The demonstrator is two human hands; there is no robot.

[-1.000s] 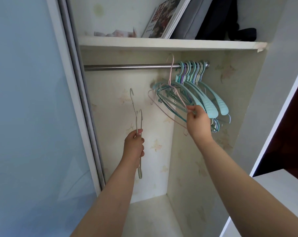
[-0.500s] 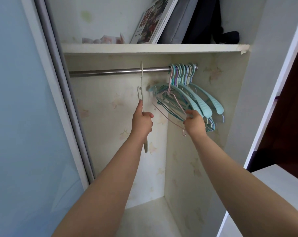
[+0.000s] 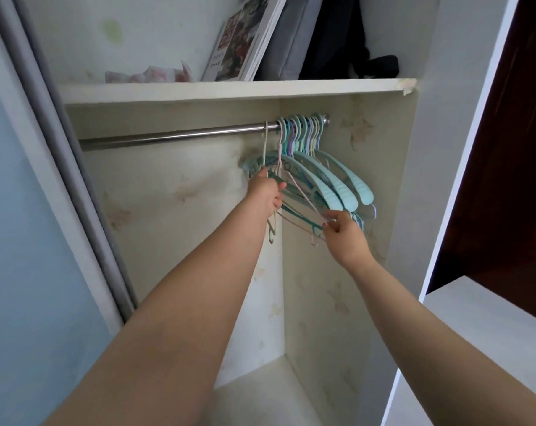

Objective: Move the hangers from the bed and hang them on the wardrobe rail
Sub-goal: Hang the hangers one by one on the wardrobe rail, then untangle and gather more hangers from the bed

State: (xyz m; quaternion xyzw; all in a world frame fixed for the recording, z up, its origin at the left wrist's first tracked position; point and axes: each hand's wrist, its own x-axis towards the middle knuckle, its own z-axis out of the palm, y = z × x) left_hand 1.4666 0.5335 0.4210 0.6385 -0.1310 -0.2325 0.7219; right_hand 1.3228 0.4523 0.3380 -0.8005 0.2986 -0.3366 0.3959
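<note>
Cream hanger (image 3: 264, 149), hooked on rail (image 3: 174, 137), gripped by left hand (image 3: 265, 192); right hand (image 3: 342, 230) pinches hung hangers (image 3: 328, 186).

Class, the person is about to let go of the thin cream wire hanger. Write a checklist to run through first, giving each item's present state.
1. Thin cream wire hanger hooked over the steel wardrobe rail: ok.
2. Left hand gripping that hanger: ok.
3. Right hand steadying the bunch of teal plastic hangers: ok.
4. Free rail space on the left: ok.
5. Cream hanger untangled from the bunch: cannot tell.
</note>
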